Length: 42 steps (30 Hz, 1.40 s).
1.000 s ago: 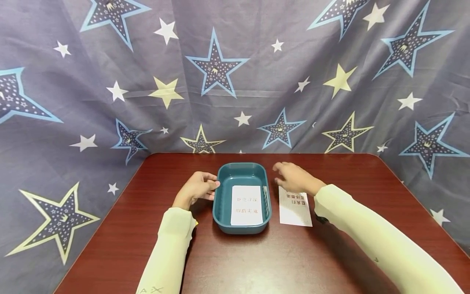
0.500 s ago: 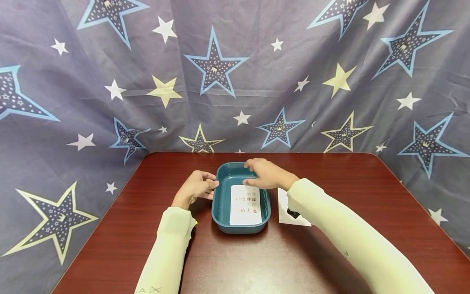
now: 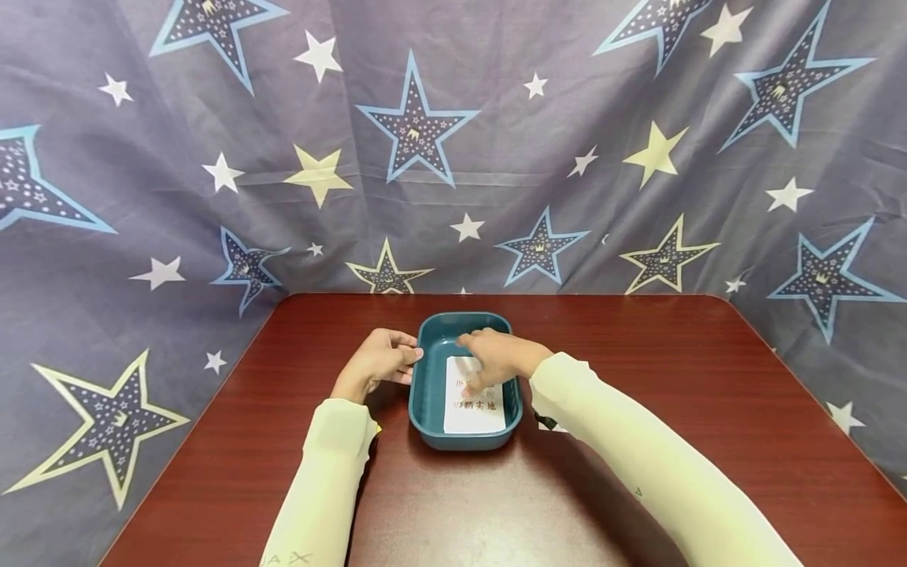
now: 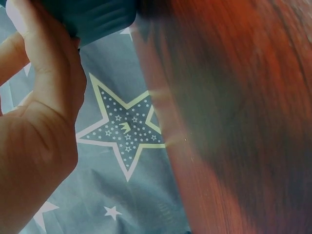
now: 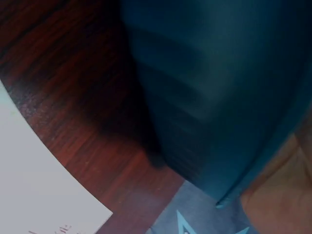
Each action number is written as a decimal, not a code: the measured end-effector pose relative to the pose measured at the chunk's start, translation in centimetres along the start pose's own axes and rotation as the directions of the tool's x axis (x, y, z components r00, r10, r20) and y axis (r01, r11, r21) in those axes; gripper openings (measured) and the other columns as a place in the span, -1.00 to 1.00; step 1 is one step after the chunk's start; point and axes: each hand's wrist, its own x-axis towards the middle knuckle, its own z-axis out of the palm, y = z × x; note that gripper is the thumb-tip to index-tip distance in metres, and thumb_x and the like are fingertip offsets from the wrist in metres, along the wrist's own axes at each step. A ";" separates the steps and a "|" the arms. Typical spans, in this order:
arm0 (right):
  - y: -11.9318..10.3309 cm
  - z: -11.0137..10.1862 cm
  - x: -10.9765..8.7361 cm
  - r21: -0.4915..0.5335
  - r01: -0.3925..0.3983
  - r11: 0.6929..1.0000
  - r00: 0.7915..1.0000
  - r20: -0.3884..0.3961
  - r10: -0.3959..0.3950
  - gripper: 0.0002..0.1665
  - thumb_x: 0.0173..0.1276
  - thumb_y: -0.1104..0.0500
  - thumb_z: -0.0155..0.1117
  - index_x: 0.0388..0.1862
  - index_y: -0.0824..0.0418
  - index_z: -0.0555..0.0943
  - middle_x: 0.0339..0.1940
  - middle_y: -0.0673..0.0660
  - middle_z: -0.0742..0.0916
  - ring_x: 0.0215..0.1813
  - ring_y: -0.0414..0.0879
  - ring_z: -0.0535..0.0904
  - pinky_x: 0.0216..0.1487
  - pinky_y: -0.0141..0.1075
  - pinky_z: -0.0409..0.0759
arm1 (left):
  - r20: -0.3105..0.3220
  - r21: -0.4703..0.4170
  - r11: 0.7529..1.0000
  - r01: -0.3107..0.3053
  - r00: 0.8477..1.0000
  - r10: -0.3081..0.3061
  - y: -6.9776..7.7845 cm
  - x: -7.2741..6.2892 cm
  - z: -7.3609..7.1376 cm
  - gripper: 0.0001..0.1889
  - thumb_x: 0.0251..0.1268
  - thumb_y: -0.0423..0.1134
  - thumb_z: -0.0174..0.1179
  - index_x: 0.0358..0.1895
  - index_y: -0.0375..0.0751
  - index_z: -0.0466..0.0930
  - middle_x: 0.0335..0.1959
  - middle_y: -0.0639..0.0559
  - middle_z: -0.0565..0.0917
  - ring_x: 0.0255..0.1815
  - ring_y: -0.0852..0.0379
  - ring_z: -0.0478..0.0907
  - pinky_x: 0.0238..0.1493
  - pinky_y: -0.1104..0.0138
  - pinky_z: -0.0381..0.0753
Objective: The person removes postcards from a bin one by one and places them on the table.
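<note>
A dark teal plastic basket stands on the table with a white printed card lying inside it. My left hand touches the basket's left side with its fingertips, thumb near the rim. In the left wrist view, that hand reaches up beside the basket's outer wall. Above the card, inside the basket, hovers my right hand, fingers spread and nothing visible in them. The right wrist view shows part of this hand beyond the basket wall.
A second white card lies on the table right of the basket, mostly hidden by my right sleeve in the head view. The table is reddish-brown wood. A grey star-patterned curtain hangs behind it.
My right hand has moved left from above the second card, over the basket's right rim, then down over the card inside. The left hand has stayed at the basket's side.
</note>
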 end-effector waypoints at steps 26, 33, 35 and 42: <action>0.2 0.7 1.2 -0.123 -0.071 0.990 0.994 0.071 0.080 0.44 -0.17 -0.40 0.67 0.60 0.17 0.24 0.47 0.14 0.51 0.45 -0.02 0.43 0.53 -0.09 0.42 | -0.001 0.013 1.000 0.003 1.000 -0.003 0.2 0.2 0.0 -0.58 0.41 -0.40 0.24 0.25 -0.52 0.46 -0.07 -0.35 0.69 -0.55 0.16 0.62 -0.44 0.32 0.78; 0.5 1.1 0.9 -0.166 -0.033 0.986 0.999 0.007 0.034 0.46 -0.18 -0.46 0.64 0.62 0.10 0.20 0.46 0.15 0.49 0.45 0.07 0.41 0.50 -0.01 0.43 | -0.003 0.009 1.000 0.020 1.000 -0.020 0.2 0.2 0.1 -0.58 0.41 -0.41 0.24 0.25 -0.52 0.46 -0.12 -0.29 0.71 -0.58 0.17 0.61 -0.46 0.34 0.77; 0.5 1.2 0.8 -0.184 -0.029 0.982 0.999 -0.024 0.025 0.46 -0.21 -0.48 0.64 0.60 0.10 0.24 0.41 0.14 0.50 0.39 0.07 0.41 0.45 0.02 0.44 | -0.001 0.010 1.000 0.016 1.000 -0.016 0.2 0.2 0.1 -0.58 0.41 -0.40 0.24 0.25 -0.52 0.47 -0.12 -0.28 0.71 -0.57 0.18 0.61 -0.46 0.34 0.77; 0.3 0.7 0.5 -0.137 -0.003 0.991 0.989 -0.144 -0.017 0.08 -0.03 -0.25 0.68 0.40 0.12 0.41 0.26 0.15 0.53 0.22 0.05 0.42 0.27 -0.02 0.56 | -0.002 0.019 1.000 0.009 1.000 -0.009 0.1 0.3 0.1 -0.59 0.41 -0.40 0.25 0.24 -0.51 0.48 -0.14 -0.28 0.71 -0.55 0.16 0.62 -0.46 0.32 0.78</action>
